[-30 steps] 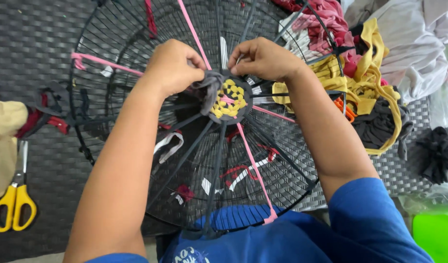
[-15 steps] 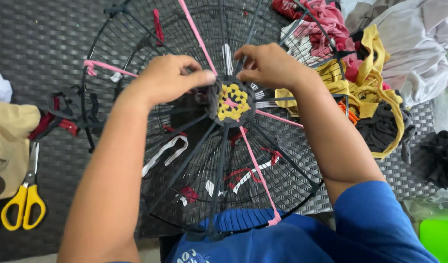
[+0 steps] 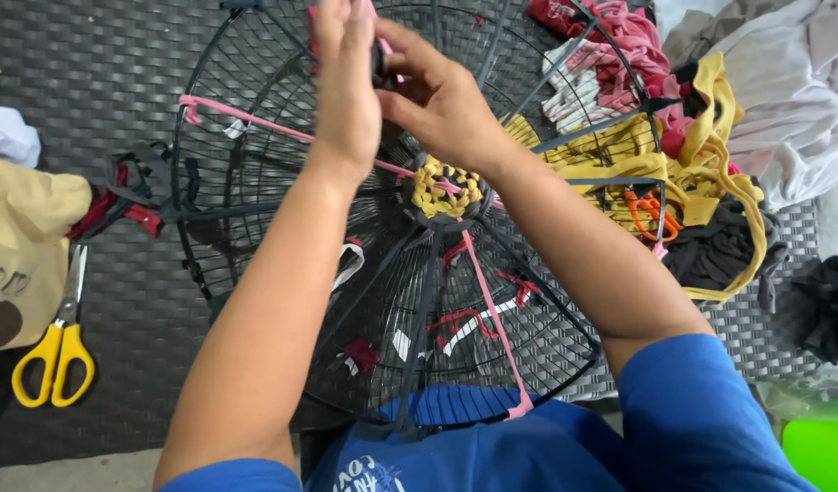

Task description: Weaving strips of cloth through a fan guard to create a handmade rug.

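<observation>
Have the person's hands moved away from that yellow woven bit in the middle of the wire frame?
Yes. Both the left hand and right hand have lifted toward the frame's far rim, off the yellow woven centre of the round wire frame.

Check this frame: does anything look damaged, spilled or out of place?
Nothing looks damaged or spilled. Both hands, left hand and right hand, pinch a dark strip above the wire fan guard. Fabric scraps lie heaped untidily to the right; yellow scissors lie flat on the left.

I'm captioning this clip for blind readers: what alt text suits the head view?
Two bare hands, left hand and right hand, pinch a dark strip above a round black wire fan guard with a yellow woven centre. Yellow-handled scissors lie left.
</observation>
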